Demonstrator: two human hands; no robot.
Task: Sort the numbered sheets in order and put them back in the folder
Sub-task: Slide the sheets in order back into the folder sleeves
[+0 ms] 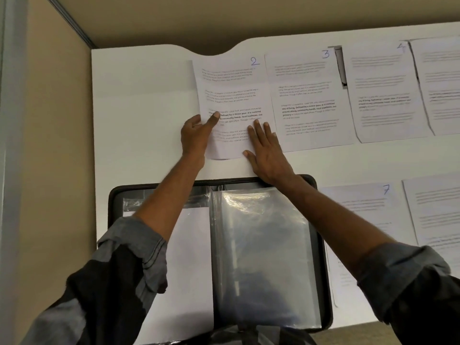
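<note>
We found the sheets laid out in order but the refiling barely begun. Sheet 2 (pixel 234 95) lay at the far middle of the white surface (pixel 139 108). Sheet 3 (pixel 306 95) lay just beside it on the right, and sheet 4 (pixel 383 95) beyond that. A further page (pixel 440 83) overlapped sheet 4 at the frame edge; its number was out of view. In the nearer row we noted sheet 7 (pixel 366 212) and another cut-off page (pixel 435 212), which we could not identify.

The folder (pixel 326 295) lay open at the near edge, directly below sheet 2. A plain white page (pixel 191 257) sat in its left half. We could read no number on it, so we judged only that it may be the first sheet already filed. The clear pocket (pixel 261 257) on the right looked empty.

The left hand (pixel 196 135) pinched the left edge of sheet 2, thumb on top of the paper. The right hand (pixel 266 150) lay spread and flat on the sheet's near right corner, fingers straight. The sheet's near edge was curling off the surface.

In our judgement sheet 2 was being taken up for filing. At least six sheets remained outside the folder, so most of the task remained.
</note>
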